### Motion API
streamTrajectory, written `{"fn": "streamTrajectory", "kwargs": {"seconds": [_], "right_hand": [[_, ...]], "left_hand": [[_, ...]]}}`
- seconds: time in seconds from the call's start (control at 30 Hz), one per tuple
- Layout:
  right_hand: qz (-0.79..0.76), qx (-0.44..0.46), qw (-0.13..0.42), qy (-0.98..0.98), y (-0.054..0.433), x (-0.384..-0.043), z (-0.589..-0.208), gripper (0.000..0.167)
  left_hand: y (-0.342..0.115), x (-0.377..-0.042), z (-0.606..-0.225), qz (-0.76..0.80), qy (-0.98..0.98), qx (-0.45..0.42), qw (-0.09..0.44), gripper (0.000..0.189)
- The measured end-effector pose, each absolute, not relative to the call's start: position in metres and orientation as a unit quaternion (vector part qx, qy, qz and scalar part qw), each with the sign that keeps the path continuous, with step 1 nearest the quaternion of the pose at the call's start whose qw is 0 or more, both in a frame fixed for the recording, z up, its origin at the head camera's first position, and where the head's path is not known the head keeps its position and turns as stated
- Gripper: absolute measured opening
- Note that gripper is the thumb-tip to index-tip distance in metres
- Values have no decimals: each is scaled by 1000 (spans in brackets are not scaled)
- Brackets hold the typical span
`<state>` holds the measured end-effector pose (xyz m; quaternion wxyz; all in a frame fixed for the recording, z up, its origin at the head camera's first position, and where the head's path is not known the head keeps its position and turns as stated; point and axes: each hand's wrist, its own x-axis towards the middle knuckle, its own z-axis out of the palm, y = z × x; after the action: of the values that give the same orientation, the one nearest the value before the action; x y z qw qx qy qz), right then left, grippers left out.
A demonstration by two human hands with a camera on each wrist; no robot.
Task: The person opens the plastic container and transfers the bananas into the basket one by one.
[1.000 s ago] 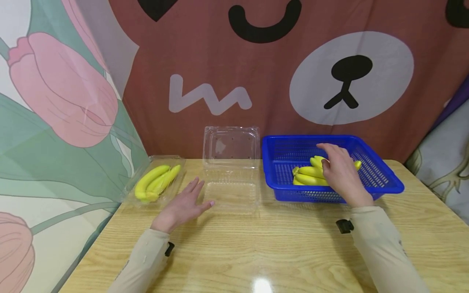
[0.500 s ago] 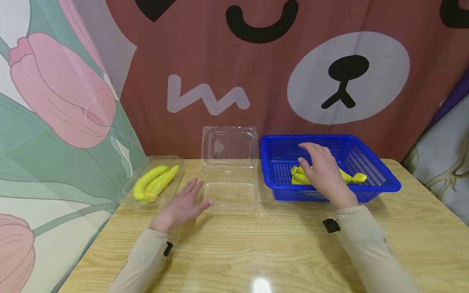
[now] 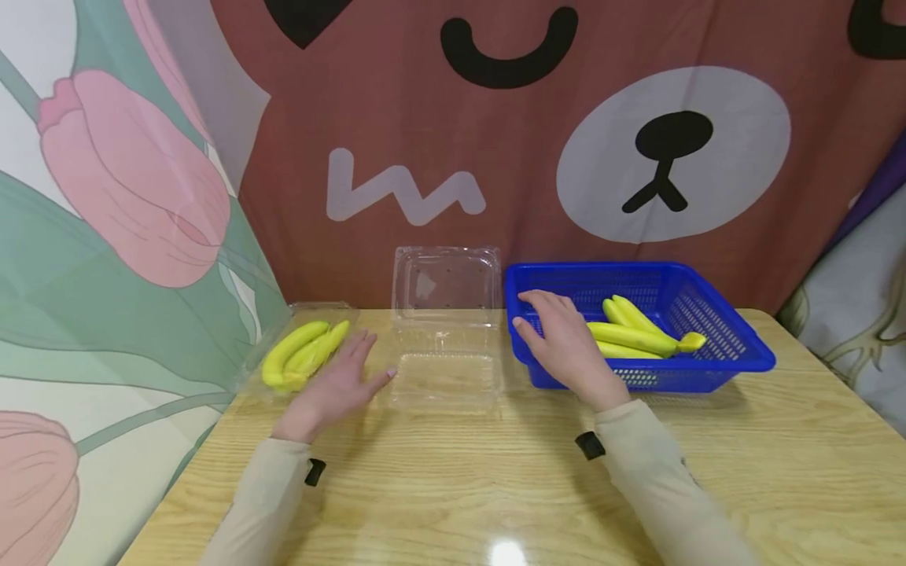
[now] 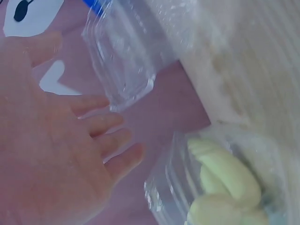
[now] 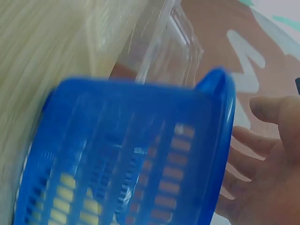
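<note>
My left hand (image 3: 333, 397) hovers with spread fingers in front of a clear plastic clamshell box (image 3: 251, 377) at the left, holding nothing. Inside that box lie several yellow bananas (image 3: 304, 355). In the left wrist view its palm and straight fingers (image 4: 112, 140) show beside the box. My right hand (image 3: 569, 346) is over the left part of a blue perforated basket (image 3: 736, 363), fingers loosely bent and holding nothing. Several bananas (image 3: 633, 338) lie in the basket, partly hidden by that hand. Between my hands stands a second clear clamshell box (image 3: 446, 381), lid raised, with nothing inside.
The boxes and basket stand along the back of a wooden table (image 3: 453, 487). Behind them hangs a reddish-brown cloth (image 3: 524, 212) with a cartoon face. A flower-patterned cloth (image 3: 134, 189) hangs along the left side.
My right hand has moved left across the basket, uncovering the bananas on its right. My left hand has shifted slightly left, nearer the box with bananas.
</note>
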<state>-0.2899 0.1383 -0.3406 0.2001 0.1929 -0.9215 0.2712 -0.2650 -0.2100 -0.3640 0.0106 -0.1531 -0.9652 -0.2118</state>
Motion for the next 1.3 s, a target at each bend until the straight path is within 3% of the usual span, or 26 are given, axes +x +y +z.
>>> {"fn": "streamTrajectory", "kwargs": {"seconds": [0.33,0.83,1.3], "right_hand": [[290,230,175,-913,88,-287,-342,44],[296,247,125,-914,23,-287,-348,49],[303,238,134,-913,21,-290,-352,46]], "left_hand": [[-248,-267,-340,-221,-966,-123,58,82],[-323,-270,-335,-295,-952,-60,61,79],[-381,-274,-372,-505,-861,-25,-54,68]]}}
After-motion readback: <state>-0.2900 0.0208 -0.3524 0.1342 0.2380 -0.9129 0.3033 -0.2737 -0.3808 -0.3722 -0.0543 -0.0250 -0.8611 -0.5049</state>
